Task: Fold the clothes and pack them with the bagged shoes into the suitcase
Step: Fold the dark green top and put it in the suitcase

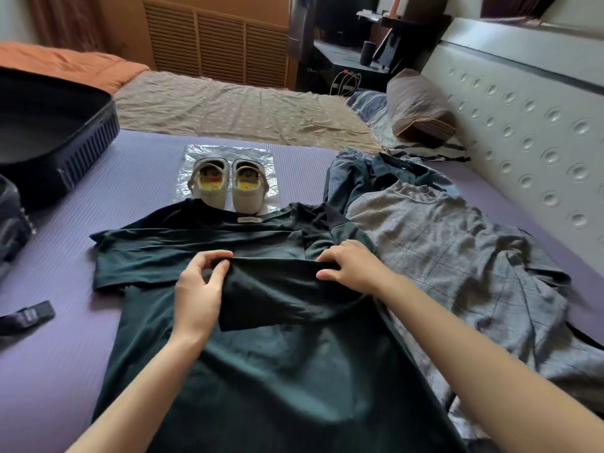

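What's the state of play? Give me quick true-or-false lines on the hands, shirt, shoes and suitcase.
Both the left hand and the right hand grip the dark shirt. True.
The suitcase lies open at the left. True.
The shoes are inside the suitcase. False: they sit on a plastic bag on the mat, beyond the shirt's collar.
The grey checked garment is folded. False: it lies spread and rumpled, right of the shirt.

Bare forearms (147, 371), bare left grip (199, 289), bare right grip (353, 268)
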### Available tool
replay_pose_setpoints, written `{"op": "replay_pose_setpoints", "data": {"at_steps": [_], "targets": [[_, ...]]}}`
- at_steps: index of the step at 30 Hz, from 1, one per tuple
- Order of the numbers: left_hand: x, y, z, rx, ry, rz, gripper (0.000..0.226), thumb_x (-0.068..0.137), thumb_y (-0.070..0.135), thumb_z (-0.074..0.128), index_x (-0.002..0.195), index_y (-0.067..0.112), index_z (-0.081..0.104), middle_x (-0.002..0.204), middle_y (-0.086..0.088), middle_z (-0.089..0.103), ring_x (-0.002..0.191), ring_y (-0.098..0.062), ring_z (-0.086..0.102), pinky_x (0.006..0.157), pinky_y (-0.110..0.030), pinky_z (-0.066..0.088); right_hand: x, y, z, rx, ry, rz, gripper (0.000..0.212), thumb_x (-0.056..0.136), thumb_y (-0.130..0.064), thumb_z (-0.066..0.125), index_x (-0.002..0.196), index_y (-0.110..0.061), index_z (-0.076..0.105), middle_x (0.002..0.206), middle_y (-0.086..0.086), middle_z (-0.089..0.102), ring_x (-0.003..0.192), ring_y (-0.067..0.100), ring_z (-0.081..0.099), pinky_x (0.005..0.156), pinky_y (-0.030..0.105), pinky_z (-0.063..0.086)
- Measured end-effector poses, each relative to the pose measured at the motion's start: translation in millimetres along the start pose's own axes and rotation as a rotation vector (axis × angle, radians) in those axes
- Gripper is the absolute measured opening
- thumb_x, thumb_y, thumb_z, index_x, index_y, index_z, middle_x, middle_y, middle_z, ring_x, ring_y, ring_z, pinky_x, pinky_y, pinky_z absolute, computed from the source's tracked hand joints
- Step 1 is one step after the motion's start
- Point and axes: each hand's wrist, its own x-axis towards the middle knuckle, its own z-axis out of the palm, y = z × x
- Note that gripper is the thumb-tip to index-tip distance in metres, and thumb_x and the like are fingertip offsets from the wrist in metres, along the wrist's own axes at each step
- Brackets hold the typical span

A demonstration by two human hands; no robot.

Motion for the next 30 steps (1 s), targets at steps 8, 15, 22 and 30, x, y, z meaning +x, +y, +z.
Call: {"op": "replay_pose_setpoints", "data": {"at_steps": [8, 15, 22, 30], "targets": [[52, -21, -38, 0.133, 0.119, 0.039, 0.014, 0.092, 0.008, 0.056, 0.100, 0.015, 0.065, 0.095, 0.004, 0.065, 0.089, -0.008, 0.059, 0.083, -0.019, 0.042, 49, -1, -8, 0.385, 0.324, 0.039, 0.023, 0.081, -0.039, 0.071, 0.069, -0.024, 0.059, 0.061, -0.008, 0.056, 0.059, 0.007, 0.051, 0.063, 0.025, 0.039], [90, -40, -47, 0.386, 0.224, 0.032, 0.017, 0.092, 0.003, 0.054, 0.104, 0.005, 0.065, 0.099, -0.006, 0.063, 0.091, -0.021, 0.057, 0.077, -0.015, 0.037, 108, 2, -13, 0.211, 0.327, 0.031, 0.026, 0.087, -0.042, 0.063, 0.091, -0.017, 0.068, 0.075, -0.006, 0.061, 0.074, 0.012, 0.056, 0.108, 0.031, 0.023], [81, -46, -49, 0.676, 0.091, 0.271, 0.023, 0.085, 0.002, 0.062, 0.105, 0.012, 0.068, 0.109, -0.008, 0.056, 0.104, -0.029, 0.051, 0.095, -0.036, 0.037, 76, 47, -9, 0.346, 0.238, -0.019, 0.016, 0.090, -0.028, 0.063, 0.095, -0.017, 0.074, 0.090, -0.003, 0.072, 0.089, 0.012, 0.064, 0.088, 0.027, 0.046], [81, -54, -13, 0.674, -0.171, 0.302, 0.027, 0.084, 0.008, 0.067, 0.111, 0.012, 0.067, 0.111, -0.008, 0.065, 0.112, -0.028, 0.055, 0.100, -0.047, 0.040, 52, 89, -14, 0.596, 0.275, 0.090, 0.015, 0.090, -0.010, 0.063, 0.100, -0.016, 0.072, 0.100, -0.002, 0.071, 0.099, 0.008, 0.064, 0.094, 0.019, 0.046]]}}
